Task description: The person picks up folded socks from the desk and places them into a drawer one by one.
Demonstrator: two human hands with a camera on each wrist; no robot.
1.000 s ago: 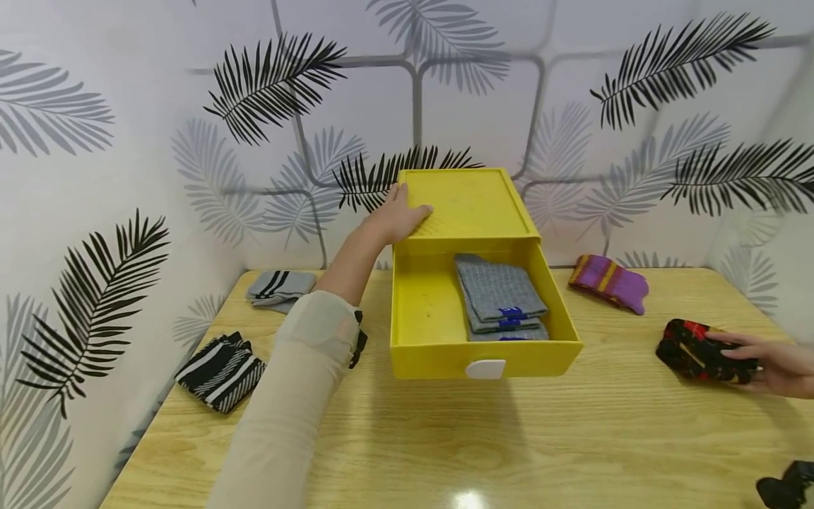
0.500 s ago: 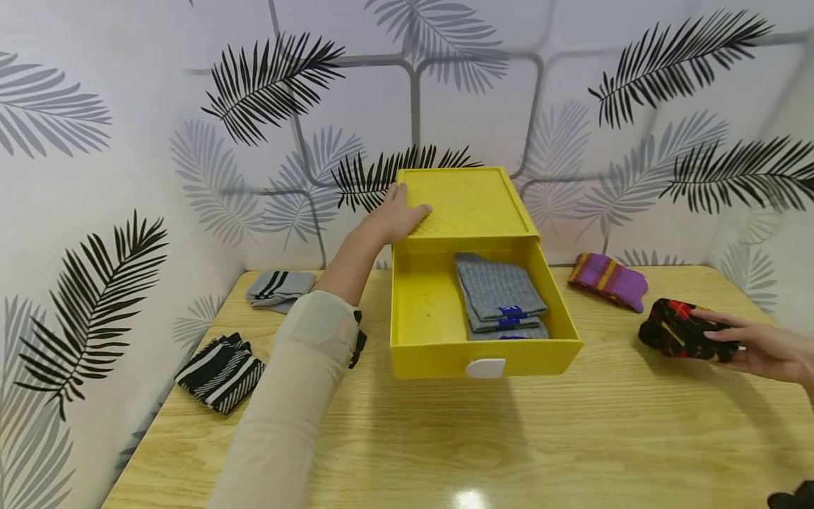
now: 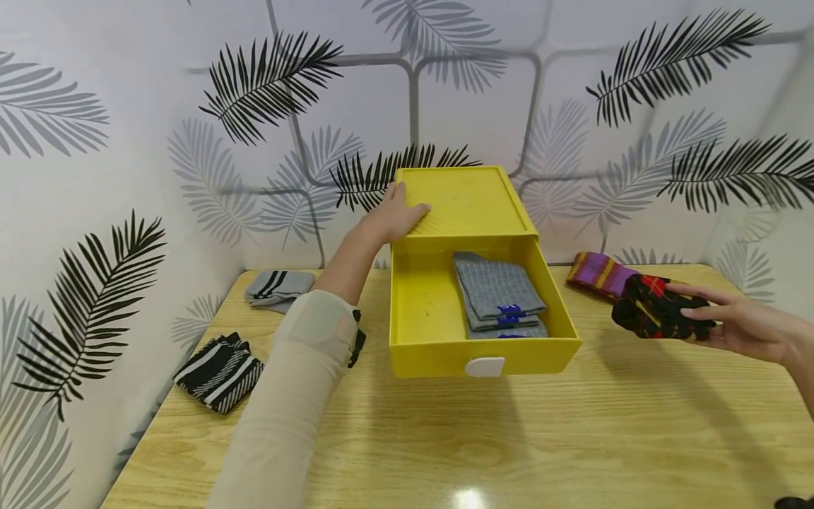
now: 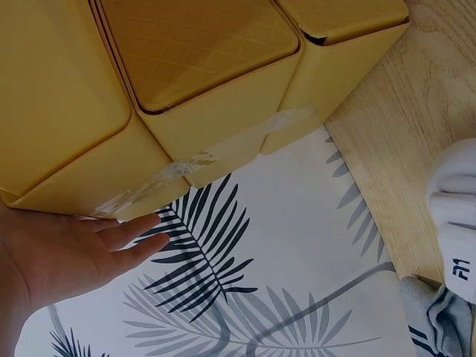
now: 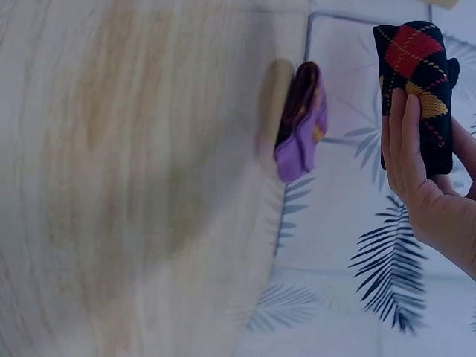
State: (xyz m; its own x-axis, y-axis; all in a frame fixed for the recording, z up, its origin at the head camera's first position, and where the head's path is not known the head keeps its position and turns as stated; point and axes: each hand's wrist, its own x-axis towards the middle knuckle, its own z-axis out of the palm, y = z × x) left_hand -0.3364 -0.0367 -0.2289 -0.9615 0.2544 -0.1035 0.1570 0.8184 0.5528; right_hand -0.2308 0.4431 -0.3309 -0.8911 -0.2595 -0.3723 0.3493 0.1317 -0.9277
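Observation:
My left hand (image 3: 393, 218) rests on the left edge of a yellow drawer box (image 3: 467, 198), thumb on its top. In the left wrist view the fingers (image 4: 132, 256) lie nearly straight beside the box wall. The box's drawer (image 3: 416, 304), with a white pull (image 3: 485, 367), is out. Folded grey socks (image 3: 502, 290) with blue labels are stacked in its right side. My right hand (image 3: 753, 325) holds a folded black sock pair (image 3: 664, 307) with a red and yellow argyle pattern, pinched between thumb and fingers. It is raised above the table, right of the drawer.
Purple and yellow striped socks (image 3: 600, 274) lie at the back right of the wooden table (image 3: 445, 438). On the left are grey socks (image 3: 278, 288) with black stripes and black-and-white socks (image 3: 220, 372). A patterned wall (image 3: 470, 106) stands behind the box.
My right hand has lifted the argyle socks and carried them left toward the drawer, now partly in front of the purple socks. My left hand stays on the box.

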